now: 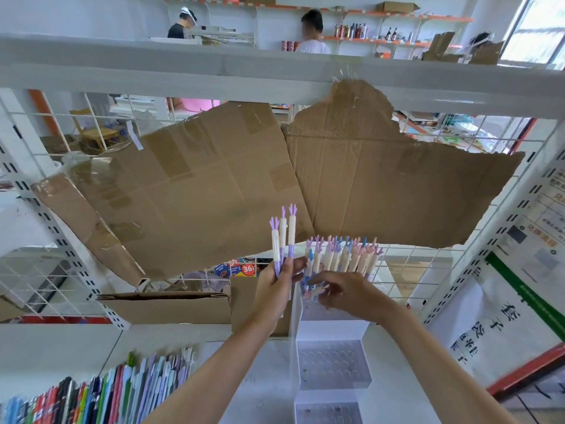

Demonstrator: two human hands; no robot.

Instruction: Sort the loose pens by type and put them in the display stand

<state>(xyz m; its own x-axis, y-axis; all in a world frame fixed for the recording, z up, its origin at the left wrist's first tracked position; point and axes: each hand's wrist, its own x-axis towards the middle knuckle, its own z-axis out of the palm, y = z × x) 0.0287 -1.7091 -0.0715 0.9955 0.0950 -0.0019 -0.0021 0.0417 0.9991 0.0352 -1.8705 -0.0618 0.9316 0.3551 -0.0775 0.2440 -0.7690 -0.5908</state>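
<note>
My left hand (279,286) grips three purple-tipped cream pens (282,240) upright, above the shelf. To the right, several pens (342,255) with purple, blue and pink tops stand in the top tier of the white stepped display stand (331,332). My right hand (348,293) reaches into the base of those standing pens, fingers curled among them; whether it pinches one is unclear. The stand's lower tiers (333,364) show rows of round holes, most of them without pens.
Torn cardboard sheets (244,185) hang on the wire grid behind the shelf. An open cardboard box (171,306) sits at the back left. Colourful packaged items (101,393) fill the front left. A printed poster (501,325) stands at right. Two people stand at far shelves.
</note>
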